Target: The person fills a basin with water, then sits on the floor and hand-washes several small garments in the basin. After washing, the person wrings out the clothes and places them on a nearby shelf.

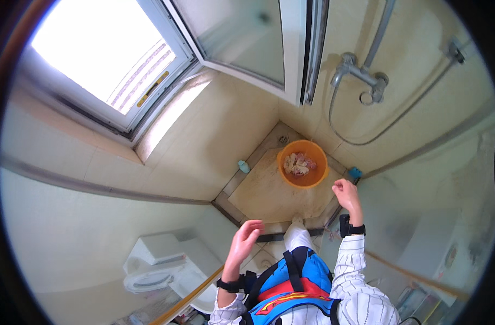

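My left hand is raised in front of my body, its fingers stretched out and the thumb apart, holding nothing. On the other side, my right hand hovers with loosely bent fingers and nothing visible in it. It is nearest to an orange plastic basin on the shower floor, apart from its rim. Inside the basin lies a crumpled heap of pale and pinkish cloth. Neither hand touches anything.
A floor drain lies in the corner behind the basin. A pale blue item and a blue item sit along the floor edges. A shower mixer with a hose is on the wall. An open window sash juts inward. Glass panels flank me.
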`<state>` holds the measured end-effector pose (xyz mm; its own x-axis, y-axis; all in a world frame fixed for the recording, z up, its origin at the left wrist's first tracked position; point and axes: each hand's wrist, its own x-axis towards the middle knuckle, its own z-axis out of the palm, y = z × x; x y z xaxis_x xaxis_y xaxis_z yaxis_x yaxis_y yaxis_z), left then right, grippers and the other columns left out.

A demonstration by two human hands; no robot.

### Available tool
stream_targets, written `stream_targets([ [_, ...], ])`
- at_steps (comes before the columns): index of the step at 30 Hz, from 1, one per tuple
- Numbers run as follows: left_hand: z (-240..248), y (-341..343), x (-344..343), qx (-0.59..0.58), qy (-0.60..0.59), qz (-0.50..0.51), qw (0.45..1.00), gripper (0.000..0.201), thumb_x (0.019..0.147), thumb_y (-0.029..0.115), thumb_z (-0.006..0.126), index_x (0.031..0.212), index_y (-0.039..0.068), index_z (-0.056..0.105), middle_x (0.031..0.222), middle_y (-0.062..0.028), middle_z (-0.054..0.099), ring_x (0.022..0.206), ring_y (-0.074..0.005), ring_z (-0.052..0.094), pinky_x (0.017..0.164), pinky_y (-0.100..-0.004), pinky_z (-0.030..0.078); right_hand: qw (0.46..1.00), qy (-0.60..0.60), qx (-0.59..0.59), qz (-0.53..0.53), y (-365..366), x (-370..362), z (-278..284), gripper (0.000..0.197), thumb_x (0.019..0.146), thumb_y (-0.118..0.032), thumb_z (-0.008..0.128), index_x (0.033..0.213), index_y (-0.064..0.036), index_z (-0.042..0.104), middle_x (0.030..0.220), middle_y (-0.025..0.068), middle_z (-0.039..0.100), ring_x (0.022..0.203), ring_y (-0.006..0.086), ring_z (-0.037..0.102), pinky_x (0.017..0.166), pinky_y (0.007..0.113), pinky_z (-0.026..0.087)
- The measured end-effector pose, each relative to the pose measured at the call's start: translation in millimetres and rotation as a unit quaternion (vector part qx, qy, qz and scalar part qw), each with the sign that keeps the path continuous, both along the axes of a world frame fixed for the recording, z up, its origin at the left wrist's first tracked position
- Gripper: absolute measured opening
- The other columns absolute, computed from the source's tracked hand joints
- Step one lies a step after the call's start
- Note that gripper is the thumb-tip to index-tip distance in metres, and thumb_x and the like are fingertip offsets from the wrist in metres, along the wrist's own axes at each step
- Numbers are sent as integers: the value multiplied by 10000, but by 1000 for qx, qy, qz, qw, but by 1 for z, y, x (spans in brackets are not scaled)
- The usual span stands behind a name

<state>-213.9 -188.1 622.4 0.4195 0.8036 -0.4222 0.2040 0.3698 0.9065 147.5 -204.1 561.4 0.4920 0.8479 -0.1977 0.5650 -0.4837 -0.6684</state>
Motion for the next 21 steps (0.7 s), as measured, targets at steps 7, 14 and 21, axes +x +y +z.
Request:
stream_targets([
  [7,-8,-86,-64,0,-79,-124,989,249,933,119,492,1152,10,537,1084,-94,612,1003,-180,589,890,-307,454,997,16,77,-9,-96,-119,47,236,833,-157,627,986,23,617,938,171,651,835,259,653,751,340,514],
  [14,-25,-158,-134,5,-41,-148,988,233,915,108,477,1098,-1,570,1020,-58,623,968,-141,584,868,-284,458,994,48,59,75,-171,-191,65,225,818,-150,637,986,-1,628,888,138,664,789,222,649,724,313,507],
  [21,-50,-232,-193,14,-19,-2,1000,228,914,76,476,1119,10,550,1024,-55,615,945,-129,584,831,-276,471,991,39,2,131,-195,-199,23,219,834,-135,616,1001,6,626,887,140,671,806,217,645,740,318,501],
])
